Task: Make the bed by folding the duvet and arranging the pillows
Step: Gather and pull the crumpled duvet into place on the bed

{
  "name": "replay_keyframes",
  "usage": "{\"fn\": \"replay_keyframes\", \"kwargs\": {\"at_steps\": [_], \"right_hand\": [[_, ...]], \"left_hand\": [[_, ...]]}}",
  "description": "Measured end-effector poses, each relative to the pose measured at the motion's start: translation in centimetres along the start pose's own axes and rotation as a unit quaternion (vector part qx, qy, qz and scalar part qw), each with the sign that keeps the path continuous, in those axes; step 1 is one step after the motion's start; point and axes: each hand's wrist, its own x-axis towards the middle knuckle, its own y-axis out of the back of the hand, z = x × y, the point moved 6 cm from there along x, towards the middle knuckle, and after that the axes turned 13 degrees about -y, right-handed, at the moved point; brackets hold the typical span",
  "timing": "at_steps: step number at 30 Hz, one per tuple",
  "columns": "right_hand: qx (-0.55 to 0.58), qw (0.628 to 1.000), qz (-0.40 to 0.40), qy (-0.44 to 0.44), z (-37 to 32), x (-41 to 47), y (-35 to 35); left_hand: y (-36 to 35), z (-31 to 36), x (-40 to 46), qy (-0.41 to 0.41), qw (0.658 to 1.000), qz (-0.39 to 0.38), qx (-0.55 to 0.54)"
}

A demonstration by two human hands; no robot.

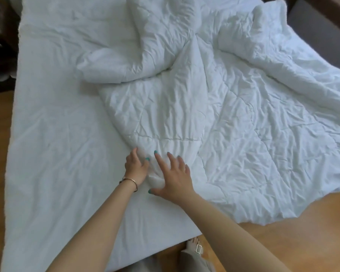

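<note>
A crumpled white duvet [214, 107] lies bunched across the right half of the bed [53, 134], its right edge spilling over the wooden floor [273, 242]. At its near corner, the left hand [136, 167], a bangle [133, 182] on its wrist, curls its fingers into the fabric, gripping it. The right hand [175, 177] lies flat with fingers spread, pressing the duvet down.

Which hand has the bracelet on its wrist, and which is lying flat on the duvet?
The left hand wears the bracelet and grips the duvet edge. The right hand lies flat with fingers spread on it.
</note>
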Motion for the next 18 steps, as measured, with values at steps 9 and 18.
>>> {"fn": "replay_keyframes", "kwargs": {"at_steps": [9,18], "right_hand": [[0.121,0.984,0.072,-0.111,-0.2,9.6,0.9],[-0.019,0.916,0.246,-0.317,6.8,13.2,12.4]], "left_hand": [[-0.5,2.9,7.5,-0.326,0.939,-0.095,-0.057],[-0.1,3.1,16.5,-0.324,0.937,-0.066,0.112]]}}
